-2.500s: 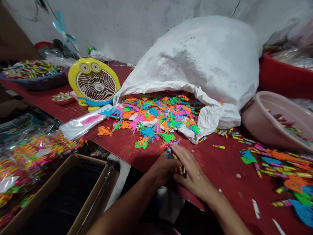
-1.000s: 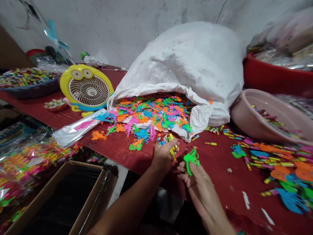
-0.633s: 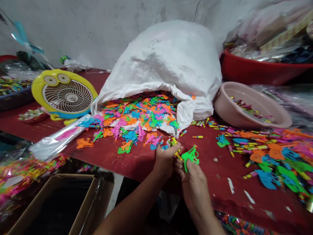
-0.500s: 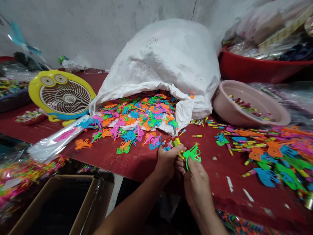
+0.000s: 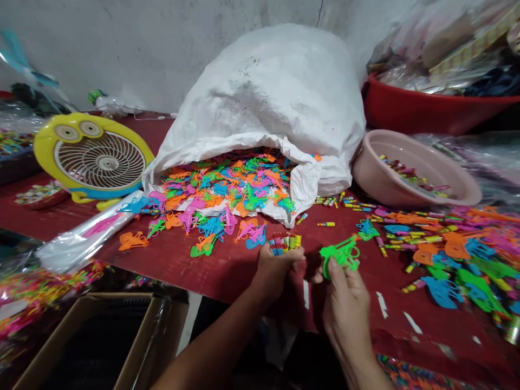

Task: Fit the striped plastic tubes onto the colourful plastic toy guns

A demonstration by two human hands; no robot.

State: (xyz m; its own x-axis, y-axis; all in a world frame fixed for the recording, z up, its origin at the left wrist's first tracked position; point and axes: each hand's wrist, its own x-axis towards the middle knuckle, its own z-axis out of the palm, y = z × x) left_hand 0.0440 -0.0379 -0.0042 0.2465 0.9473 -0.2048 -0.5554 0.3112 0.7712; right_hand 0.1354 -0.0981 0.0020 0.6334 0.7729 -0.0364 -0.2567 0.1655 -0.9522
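My left hand is closed around several small striped plastic sticks in red, blue and yellow, their ends poking up past the fingers. To its right, my right hand pinches a green plastic toy gun between thumb and fingers. The hands are apart, above the front part of the red table. Loose toy guns in orange, pink, blue and green spill from the mouth of a white sack just beyond. A single yellow striped stick lies behind the hands.
On the right lies a pile of toy guns and sticks, with a pink basin behind it. A red tub stands farther back. At the left are a yellow fan, a plastic bag and a cardboard box.
My right hand has moved right, away from my left hand, carrying the green toy gun. My left hand still grips the sticks. The view has shifted slightly.
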